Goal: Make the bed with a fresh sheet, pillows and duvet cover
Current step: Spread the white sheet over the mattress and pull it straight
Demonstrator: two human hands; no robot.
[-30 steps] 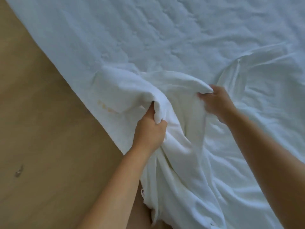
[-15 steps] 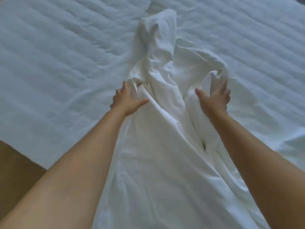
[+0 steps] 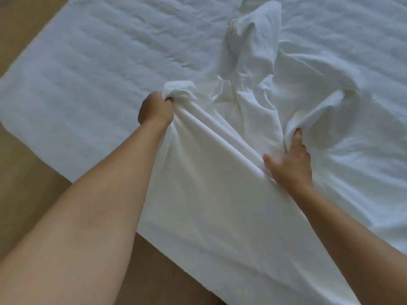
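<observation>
A white sheet lies rumpled across the quilted white mattress, with a bunched ridge running toward the far side. My left hand grips a gathered fold of the sheet in a fist. My right hand rests on the sheet to the right; its fingers dig into a fold and the thumb is spread. Part of the sheet hangs over the near edge of the bed between my forearms.
Tan wooden floor shows at the left and along the near edge of the bed. The mattress corner is rounded at the left. More wrinkled sheet covers the right side.
Half a second ago both hands were open just after tossing the sheet forward. Now the left hand has closed on a fold and the right hand has dropped onto the sheet nearer to me.
</observation>
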